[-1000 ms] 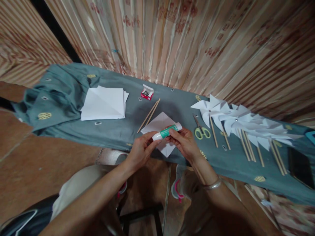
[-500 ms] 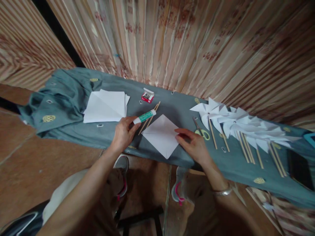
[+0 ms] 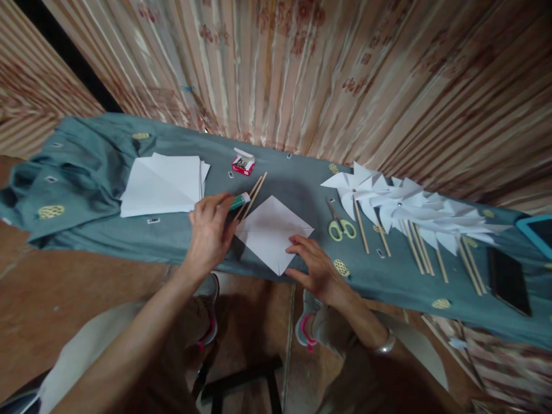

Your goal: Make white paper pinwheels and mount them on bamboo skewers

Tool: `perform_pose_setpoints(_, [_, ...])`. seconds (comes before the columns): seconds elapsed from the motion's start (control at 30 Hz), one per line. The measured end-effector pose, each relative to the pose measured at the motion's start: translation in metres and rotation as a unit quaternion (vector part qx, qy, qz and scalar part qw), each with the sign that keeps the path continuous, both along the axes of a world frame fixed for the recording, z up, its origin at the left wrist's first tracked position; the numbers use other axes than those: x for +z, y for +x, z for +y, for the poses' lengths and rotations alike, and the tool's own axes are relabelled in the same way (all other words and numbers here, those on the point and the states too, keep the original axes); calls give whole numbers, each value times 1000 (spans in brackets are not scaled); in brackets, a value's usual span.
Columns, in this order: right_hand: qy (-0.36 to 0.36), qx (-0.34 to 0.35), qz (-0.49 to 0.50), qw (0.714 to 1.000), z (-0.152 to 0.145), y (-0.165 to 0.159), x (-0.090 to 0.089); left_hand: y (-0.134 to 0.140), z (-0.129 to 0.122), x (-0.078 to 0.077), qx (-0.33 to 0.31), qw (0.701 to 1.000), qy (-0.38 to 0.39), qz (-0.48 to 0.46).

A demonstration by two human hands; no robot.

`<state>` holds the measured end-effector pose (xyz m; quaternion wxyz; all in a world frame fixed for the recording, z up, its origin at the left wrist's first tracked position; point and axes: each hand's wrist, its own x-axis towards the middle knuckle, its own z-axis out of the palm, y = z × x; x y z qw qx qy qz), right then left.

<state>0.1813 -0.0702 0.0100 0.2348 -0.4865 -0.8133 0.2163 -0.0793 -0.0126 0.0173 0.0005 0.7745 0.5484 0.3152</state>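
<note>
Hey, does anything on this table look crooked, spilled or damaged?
Mostly the teal cloth: it's bunched into folds at the left end, while the rest lies flatter. The paper stack is uneven, with sheets poking out. The red box stands open, but I see nothing spilled.

A second ago you had both hands on the glue (image 3: pixel 238 202) over the paper (image 3: pixel 273 238); now only your left hand (image 3: pixel 209 230) has it, off past the paper's ten o'clock edge. Versus half a second ago: glue pulled toward nine, no longer crossing the sticks (image 3: pixel 256 192), more barrel hidden by your fingers. Your right hand (image 3: pixel 321 267) slid from the paper's three o'clock corner to the four-to-five edge, thumb near six. View swung right; more of the blue-edged device (image 3: pixel 537 233) shows.
</note>
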Motion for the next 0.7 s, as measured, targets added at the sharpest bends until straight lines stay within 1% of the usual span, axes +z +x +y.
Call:
perform_pose_setpoints(0.03, [0, -1, 9, 1000, 1, 1, 0, 9, -6, 0, -55, 998, 5, -2])
perform_pose_setpoints(0.1, [-2, -8, 28, 1000, 2, 2, 0, 26, -17, -5, -160, 987, -15, 3])
perform_pose_setpoints(0.13, [-4, -13, 38, 999, 3, 3, -1, 33, -22, -8, -195, 980, -28, 6])
perform_pose_setpoints(0.2, [-12, -21, 62, 998, 7, 4, -3, 43, -29, -13, -232, 971, -56, 2])
perform_pose_setpoints(0.3, [-24, -27, 109, 993, 13, 5, -8, 49, -34, -17, -246, 965, -88, 5])
perform_pose_setpoints(0.43, [-20, -40, 155, 987, 20, 4, -14, 47, -37, -17, -251, 962, -104, 17])
perform_pose_setpoints(0.57, [-19, -80, 143, 986, 25, -2, -14, 46, -39, -18, -256, 961, -105, 22])
perform_pose_setpoints(0.7, [-40, -122, 126, 984, 29, -10, -12, 46, -41, -21, -258, 961, -102, 19])
